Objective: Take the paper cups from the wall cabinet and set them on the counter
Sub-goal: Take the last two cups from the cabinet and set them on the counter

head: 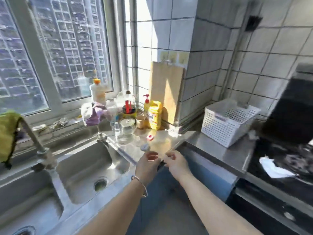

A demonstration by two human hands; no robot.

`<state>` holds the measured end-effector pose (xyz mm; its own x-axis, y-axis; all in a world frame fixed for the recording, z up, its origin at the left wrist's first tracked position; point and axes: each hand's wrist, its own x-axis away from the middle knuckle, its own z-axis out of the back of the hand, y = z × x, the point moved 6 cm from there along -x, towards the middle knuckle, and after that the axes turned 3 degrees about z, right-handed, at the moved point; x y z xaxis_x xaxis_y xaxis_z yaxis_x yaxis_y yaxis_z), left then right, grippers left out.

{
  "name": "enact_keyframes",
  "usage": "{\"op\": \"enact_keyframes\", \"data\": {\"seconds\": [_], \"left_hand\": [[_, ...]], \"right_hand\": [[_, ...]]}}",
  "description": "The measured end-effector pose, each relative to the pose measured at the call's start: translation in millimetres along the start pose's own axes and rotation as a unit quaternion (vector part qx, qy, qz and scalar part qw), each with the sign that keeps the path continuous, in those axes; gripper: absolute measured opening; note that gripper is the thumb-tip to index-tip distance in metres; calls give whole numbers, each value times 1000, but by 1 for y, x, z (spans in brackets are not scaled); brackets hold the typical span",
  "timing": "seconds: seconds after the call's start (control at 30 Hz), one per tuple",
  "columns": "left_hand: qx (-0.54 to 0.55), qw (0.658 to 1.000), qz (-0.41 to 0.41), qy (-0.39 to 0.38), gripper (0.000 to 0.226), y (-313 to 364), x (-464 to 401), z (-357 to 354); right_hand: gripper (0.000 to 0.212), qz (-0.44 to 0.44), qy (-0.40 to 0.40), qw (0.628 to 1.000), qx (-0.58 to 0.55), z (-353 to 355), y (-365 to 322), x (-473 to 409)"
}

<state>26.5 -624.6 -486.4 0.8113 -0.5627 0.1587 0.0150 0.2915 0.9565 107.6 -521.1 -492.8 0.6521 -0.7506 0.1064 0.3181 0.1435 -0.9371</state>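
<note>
A pale, elongated stack of paper cups (165, 146), seemingly in a clear sleeve, lies slanted over the steel counter (211, 146) in bright sun glare. It runs from my hands up and to the right. My left hand (147, 164), a bangle on its wrist, is closed round the near end, where a reddish opening shows. My right hand (177, 162) pinches the same end from the right side. The picture is blurred, so single cups cannot be made out. The wall cabinet is out of view.
A double steel sink (84, 167) with a faucet (33, 138) lies to the left. Bottles, a glass jar (127, 128), a yellow container (155, 114) and an upright cutting board (166, 92) crowd the window corner. A white basket (227, 122) and a black stove (279, 167) are on the right.
</note>
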Motion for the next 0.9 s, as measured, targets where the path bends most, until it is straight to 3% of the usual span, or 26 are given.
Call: {"op": "enact_keyframes", "data": {"seconds": [0.27, 0.57, 0.9], "left_hand": [[-23, 991, -83, -106, 26, 123, -87, -125], [-40, 953, -208, -215, 16, 302, -186, -196], [-1, 912, -346, -222, 8, 467, -246, -272]], "right_hand": [[8, 10, 159, 987, -21, 143, -37, -90], [14, 89, 279, 956, 13, 254, -154, -196], [16, 187, 357, 907, 124, 398, -254, -280]]}}
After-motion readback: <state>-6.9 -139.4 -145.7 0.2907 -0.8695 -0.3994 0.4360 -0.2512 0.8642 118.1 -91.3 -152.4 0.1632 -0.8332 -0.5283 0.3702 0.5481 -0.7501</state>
